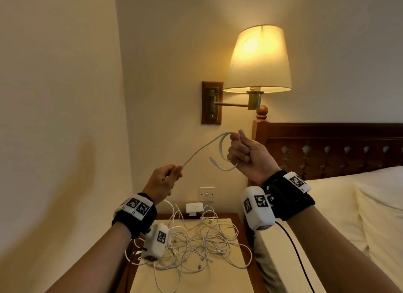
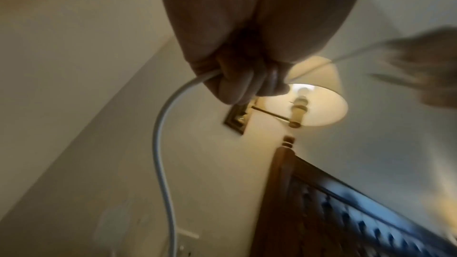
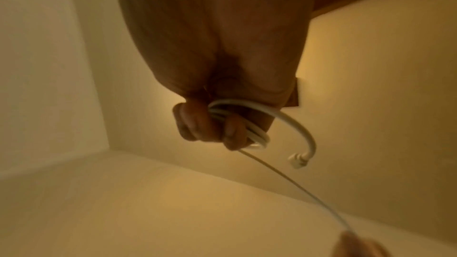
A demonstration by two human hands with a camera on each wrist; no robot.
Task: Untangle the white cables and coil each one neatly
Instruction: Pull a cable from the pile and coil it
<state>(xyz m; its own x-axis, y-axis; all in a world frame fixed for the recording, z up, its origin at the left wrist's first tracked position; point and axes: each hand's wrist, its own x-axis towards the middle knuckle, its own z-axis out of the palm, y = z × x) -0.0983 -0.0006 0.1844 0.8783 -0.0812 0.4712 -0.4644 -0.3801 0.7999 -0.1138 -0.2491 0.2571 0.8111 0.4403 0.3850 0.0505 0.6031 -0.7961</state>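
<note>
Both hands are raised above the bedside table. My right hand [image 1: 242, 151] grips a small coil of white cable [image 1: 222, 148], its loops wrapped round the fingers [image 3: 232, 132], and the plug end [image 1: 214, 161] sticks out below to the left. From the coil a taut strand [image 1: 200, 149] runs down-left to my left hand [image 1: 166, 178], which pinches it in curled fingers [image 2: 237, 85]. Below that hand the cable [image 2: 160, 144] hangs down toward the tangled pile of white cables [image 1: 196, 240] on the table.
The bedside table [image 1: 218, 277] stands between the left wall and the bed [image 1: 340, 209] with its wooden headboard [image 1: 327, 146]. A lit wall lamp [image 1: 258, 59] hangs above. A white charger [image 1: 194, 207] sits plugged in at the table's back, below a wall switch [image 1: 206, 193].
</note>
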